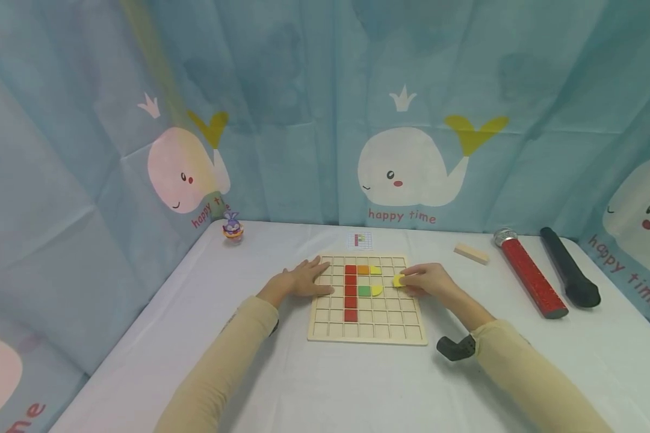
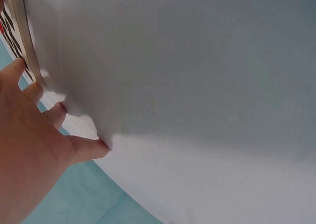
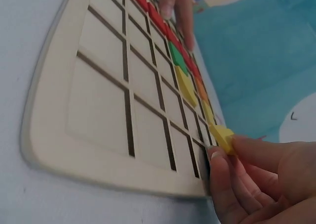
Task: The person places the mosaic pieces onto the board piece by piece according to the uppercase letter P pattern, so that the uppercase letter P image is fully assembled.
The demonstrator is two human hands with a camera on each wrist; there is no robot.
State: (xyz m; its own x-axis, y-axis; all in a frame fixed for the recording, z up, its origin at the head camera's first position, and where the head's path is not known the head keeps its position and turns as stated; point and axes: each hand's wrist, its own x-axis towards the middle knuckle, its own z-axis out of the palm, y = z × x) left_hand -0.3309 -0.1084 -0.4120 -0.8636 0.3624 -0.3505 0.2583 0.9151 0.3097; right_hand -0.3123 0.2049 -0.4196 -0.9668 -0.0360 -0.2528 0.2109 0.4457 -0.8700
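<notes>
A wooden grid board (image 1: 398, 331) lies flat on the white table. A column of red tiles (image 1: 350, 302) fills part of it, joined on the right by an orange tile (image 1: 363, 270) with a small yellow tile (image 1: 375, 270) and, lower down, a green tile (image 1: 364, 291) beside a rounded yellow tile (image 1: 376, 291). My left hand (image 1: 303, 279) rests on the board's left side, fingers spread. Near the upper right edge, my right hand (image 1: 428, 279) pinches another yellow piece (image 3: 223, 137) between thumb and fingers. Its full outline is partly hidden by the fingers.
Behind the board lies a small pattern card (image 1: 360, 240). A wooden block (image 1: 471, 253), a red microphone (image 1: 531, 273) and a black microphone (image 1: 569, 267) lie to the right. At the back left stands a small purple toy figure (image 1: 232, 228). A whale-print curtain (image 1: 281, 168) encloses the table.
</notes>
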